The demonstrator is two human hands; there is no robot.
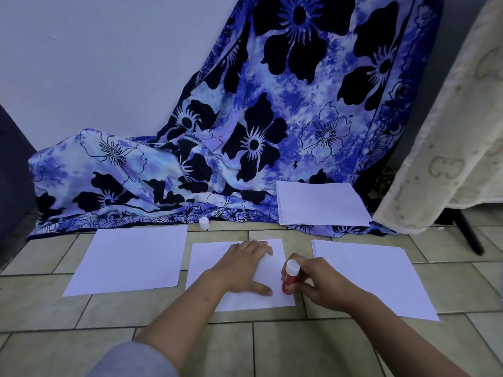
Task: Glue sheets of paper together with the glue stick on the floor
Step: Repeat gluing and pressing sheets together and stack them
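On the tiled floor point(272, 346), seen from the head view, the middle sheet point(206, 258) is pinned flat by the left hand point(245, 268), fingers spread straight and pressing, gripping nothing. At that sheet's right edge the right hand point(321, 282) is curled round the red glue stick point(289, 280), held upright with its lower end on the paper. Its white cap point(204, 223) lies beyond the sheet's far edge, by the flowered cloth point(245, 118). More sheets lie left point(130, 259) and right point(367, 278) of it, and a stack point(321, 204) sits beyond its far right corner.

I'd say the danger is the stick running off that near edge and smearing the tile. If the pressing hand eases, the paper could drag and crease.
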